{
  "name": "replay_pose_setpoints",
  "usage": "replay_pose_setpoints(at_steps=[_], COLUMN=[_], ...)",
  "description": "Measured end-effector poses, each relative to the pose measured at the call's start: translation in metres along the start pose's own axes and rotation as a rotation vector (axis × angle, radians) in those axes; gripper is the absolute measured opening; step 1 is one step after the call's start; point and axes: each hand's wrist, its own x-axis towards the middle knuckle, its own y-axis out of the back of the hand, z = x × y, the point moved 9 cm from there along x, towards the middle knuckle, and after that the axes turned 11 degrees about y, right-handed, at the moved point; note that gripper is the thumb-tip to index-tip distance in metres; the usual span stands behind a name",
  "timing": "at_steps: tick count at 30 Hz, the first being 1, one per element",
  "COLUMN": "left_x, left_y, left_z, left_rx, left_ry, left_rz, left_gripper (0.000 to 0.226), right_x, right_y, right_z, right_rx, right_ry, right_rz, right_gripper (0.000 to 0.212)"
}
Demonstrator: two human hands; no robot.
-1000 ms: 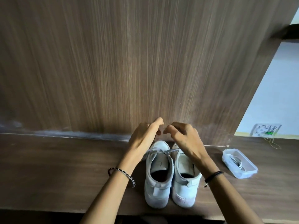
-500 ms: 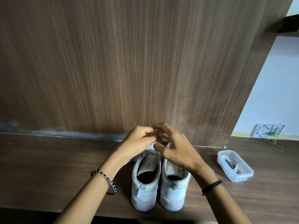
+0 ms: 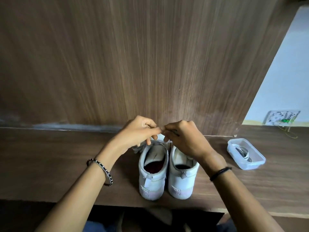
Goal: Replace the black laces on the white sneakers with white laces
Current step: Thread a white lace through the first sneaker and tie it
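The white sneakers (image 3: 167, 180) are set side by side near the front edge of the bench (image 3: 50, 156), at about its middle, heels toward the person and toes toward the back edge, where a wood panel (image 3: 150, 56) rises. No dark lacing can be seen on either shoe. A white lace (image 3: 139, 147) is seen spilling in loops over the tongue of the left-hand shoe, below the left hand (image 3: 140, 133). The right hand (image 3: 185, 139) is brought against it above the toe end, fingertips touching. Both grips are closed in a pinch, judged to be on strands of that white lace, though the pinched part itself is mostly hidden by the fingers.

The step in hand is taken to be the tying of the bow. It would be done well if both loops were kept equal, the pinch held close to the knot, and the pull made outward and level, so that the shoe is not dragged toward the back edge. Slack should be drawn out evenly before tightening.

Toward the right edge of the bench a clear tub (image 3: 234, 149) is set, well apart from the shoes, with a dark coil inside, probably the black laces (image 3: 243, 150).
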Motion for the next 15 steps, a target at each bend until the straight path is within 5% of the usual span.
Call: replay_pose_setpoints(at_steps=[6, 11, 15], left_x=[0.01, 0.01, 0.013], left_y=[0.018, 0.0, -0.01], left_z=[-0.018, -0.031, -0.039], left_rx=[0.353, 0.459, 0.613], left_ry=[0.005, 0.104, 0.121], left_rz=[0.221, 0.113, 0.178], left_gripper=[0.027, 0.024, 0.012], right_x=[-0.005, 0.0, 0.002], right_y=[0.001, -0.012, -0.03], right_z=[0.006, 0.007, 0.005], right_rx=[-0.012, -0.029, -0.046], right_ry=[-0.077, -0.078, -0.079], right_rz=[0.035, 0.002, -0.078], right_gripper=[0.035, 0.025, 0.021])
